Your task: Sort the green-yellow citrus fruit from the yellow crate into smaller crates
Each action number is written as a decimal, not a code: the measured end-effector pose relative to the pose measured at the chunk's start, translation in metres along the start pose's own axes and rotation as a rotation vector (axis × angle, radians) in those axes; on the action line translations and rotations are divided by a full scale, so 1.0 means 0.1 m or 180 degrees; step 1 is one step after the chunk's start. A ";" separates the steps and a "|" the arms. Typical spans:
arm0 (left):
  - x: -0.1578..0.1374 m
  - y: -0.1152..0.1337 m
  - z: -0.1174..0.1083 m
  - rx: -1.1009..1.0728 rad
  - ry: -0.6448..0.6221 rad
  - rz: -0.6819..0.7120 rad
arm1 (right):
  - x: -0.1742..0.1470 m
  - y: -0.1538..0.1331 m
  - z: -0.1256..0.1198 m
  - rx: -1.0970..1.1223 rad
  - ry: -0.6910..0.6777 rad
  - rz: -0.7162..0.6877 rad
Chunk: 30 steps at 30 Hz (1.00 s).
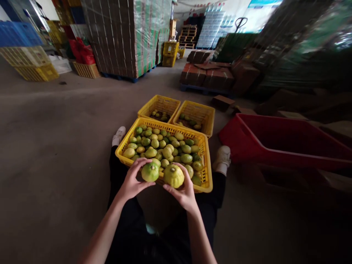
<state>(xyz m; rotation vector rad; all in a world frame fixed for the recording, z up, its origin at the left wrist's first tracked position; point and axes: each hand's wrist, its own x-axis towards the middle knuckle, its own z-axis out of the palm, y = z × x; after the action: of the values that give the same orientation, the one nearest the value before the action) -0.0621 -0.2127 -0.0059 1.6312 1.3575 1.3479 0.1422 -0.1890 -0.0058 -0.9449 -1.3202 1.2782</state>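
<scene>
My left hand (131, 180) is curled around a green lemon (150, 172), stem end facing me. In my right hand (186, 191) sits a yellower, ribbed lemon (173, 176), gripped between thumb and fingers. Both fruits are side by side, a small gap between them, above the near edge of a large yellow crate (206, 161). That crate, between my legs, is filled with many green and yellow lemons (162, 143). The fingertips behind each fruit are partly hidden.
Two smaller yellow crates, one at left (143, 110) and one at right (210, 117), stand behind the large one with some fruit inside. A red tub (233, 141) lies to the right. Wrapped carton stacks (115, 40) and strapped cardboard bundles (206, 77) stand farther back.
</scene>
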 end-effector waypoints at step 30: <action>-0.11 -0.16 0.46 -0.2659 0.0077 -0.2899 | -0.22 0.25 0.28 0.2509 0.0374 0.2338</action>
<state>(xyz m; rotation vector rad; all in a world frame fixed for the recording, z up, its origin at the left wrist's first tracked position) -0.0229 -0.2115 -0.0373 0.3493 1.0802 1.0938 0.1156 -0.2124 -0.0307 -0.9125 -0.2615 2.0402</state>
